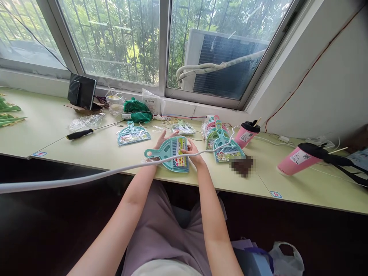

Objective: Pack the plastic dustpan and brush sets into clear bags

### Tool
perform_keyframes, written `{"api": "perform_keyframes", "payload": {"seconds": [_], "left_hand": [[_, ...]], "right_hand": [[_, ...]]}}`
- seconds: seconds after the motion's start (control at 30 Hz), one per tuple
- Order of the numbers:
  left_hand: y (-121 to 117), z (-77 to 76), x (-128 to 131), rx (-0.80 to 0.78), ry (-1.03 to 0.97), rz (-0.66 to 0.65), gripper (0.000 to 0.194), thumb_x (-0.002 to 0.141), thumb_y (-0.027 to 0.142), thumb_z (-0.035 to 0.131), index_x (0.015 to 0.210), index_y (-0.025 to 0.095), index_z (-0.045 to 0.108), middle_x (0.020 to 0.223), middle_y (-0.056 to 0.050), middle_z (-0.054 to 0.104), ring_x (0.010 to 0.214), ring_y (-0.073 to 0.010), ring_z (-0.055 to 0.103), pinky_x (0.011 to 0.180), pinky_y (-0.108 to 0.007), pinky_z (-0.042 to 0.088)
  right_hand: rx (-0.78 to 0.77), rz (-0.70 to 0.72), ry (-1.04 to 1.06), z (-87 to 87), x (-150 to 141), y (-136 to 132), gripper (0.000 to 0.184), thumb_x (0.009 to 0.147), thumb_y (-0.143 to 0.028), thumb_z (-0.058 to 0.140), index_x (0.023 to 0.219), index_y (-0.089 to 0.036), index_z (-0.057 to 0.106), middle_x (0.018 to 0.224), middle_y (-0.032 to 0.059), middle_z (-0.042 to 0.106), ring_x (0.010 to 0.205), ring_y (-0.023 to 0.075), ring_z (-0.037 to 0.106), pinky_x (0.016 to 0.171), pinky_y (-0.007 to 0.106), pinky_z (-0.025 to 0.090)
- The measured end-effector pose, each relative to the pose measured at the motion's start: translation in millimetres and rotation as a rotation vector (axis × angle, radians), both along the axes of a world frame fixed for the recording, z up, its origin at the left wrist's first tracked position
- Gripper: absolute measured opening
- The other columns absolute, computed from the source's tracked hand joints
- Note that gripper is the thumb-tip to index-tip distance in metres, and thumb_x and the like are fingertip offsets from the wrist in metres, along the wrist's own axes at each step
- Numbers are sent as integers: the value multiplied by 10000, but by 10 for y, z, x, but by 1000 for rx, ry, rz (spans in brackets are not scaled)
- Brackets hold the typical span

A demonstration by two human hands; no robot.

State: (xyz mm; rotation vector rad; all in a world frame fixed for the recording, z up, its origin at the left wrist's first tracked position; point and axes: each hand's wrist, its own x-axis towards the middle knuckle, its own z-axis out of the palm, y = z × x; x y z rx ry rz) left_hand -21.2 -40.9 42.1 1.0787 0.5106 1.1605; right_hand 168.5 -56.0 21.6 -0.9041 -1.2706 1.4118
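"Teal dustpan (166, 150): whereabouts?"
"Held at its edge by the right fingers (186, 151), with the left fingers (161, 138) behind, their grip unclear."
"And outward from the fingers?"
"Left, another wrapped dustpan (133, 135); right, a dustpan cluster (225, 148), then a pink cup (244, 138), all on the table (99, 149)."

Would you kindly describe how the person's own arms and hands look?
The left hand and right hand show no gloves, rings or bracelets, though both are partly hidden. The visible arms have no sleeves. A white cable crosses in front, not visibly attached.
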Motion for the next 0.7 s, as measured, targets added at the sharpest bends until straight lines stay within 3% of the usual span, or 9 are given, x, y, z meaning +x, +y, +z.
{"api": "perform_keyframes", "payload": {"seconds": [0.1,0.23,0.4,0.5,0.6,0.7], "left_hand": [[-27,85,27,-11,-22,-69,844,803,802,428,1410,220,495,1317,-168,600,1240,-393,525,984,-577,410],[30,128,78,-13,-128,-55,793,890,750,299,1374,155,500,1314,-173,603,1263,-353,492,1017,-566,387],[69,52,104,23,-329,155,751,954,672,109,1401,169,442,1410,-148,537,1319,-284,458,1049,-545,386],[32,63,57,56,-424,210,802,917,740,133,1412,187,437,1426,-142,525,1335,-297,462,1025,-529,433],[5,134,34,63,-398,165,901,851,826,199,1400,164,469,1374,-159,565,1322,-329,484,1002,-514,467],[7,156,111,91,-231,82,751,877,716,439,1402,181,488,1320,-135,612,1276,-320,537,1014,-467,471]], "right_hand": [[-42,116,10,-7,21,13,1014,591,-151,853,1464,-230,344,927,27,741,908,226,706,840,390,593],[-150,119,-4,-72,19,46,994,569,-125,875,1426,-228,380,819,18,750,771,218,728,699,346,611],[-180,5,157,-156,-8,130,937,561,-80,864,1373,-241,425,758,-14,737,734,185,724,630,265,598],[-138,-96,306,-177,-1,193,868,594,-104,849,1345,-250,440,786,-25,732,758,172,721,671,276,613],[-136,-253,418,-200,27,265,753,621,-110,829,1279,-233,484,841,-18,725,825,177,719,750,319,627],[-166,-405,489,-223,56,325,688,666,-112,795,1269,-231,484,952,6,715,922,191,712,819,381,626]]}}
